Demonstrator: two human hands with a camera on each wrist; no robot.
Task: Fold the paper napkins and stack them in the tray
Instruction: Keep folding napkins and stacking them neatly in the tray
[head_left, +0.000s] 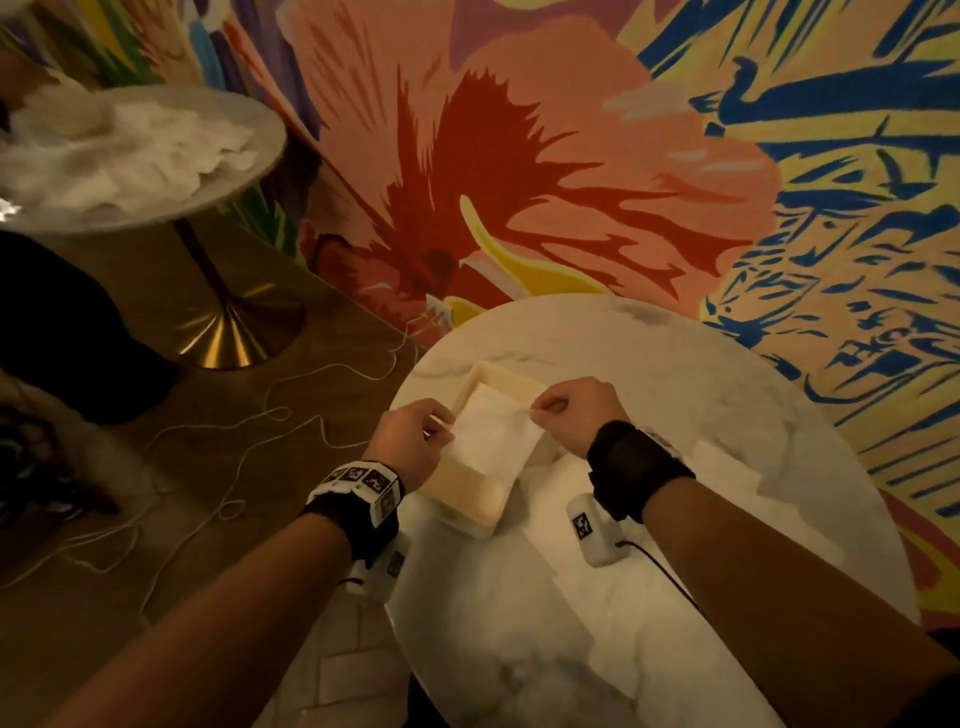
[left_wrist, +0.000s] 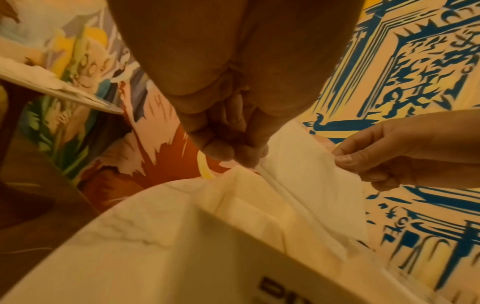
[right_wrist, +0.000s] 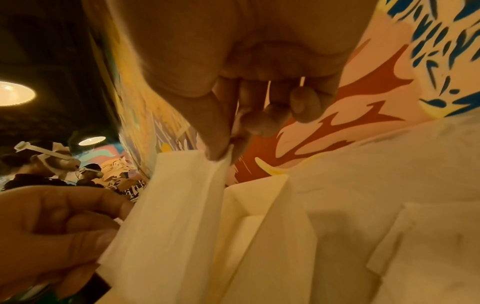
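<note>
A folded white paper napkin hangs just above the cream tray on the round marble table. My left hand pinches its left edge and my right hand pinches its right corner. In the left wrist view my left hand pinches the napkin at one end while my right hand holds the other. From the right wrist, thumb and forefinger of my right hand nip the napkin over the tray.
More flat napkins lie on the marble table right of the tray. A second round table at the far left carries a heap of loose napkins. White cords trail over the floor. A painted wall stands behind.
</note>
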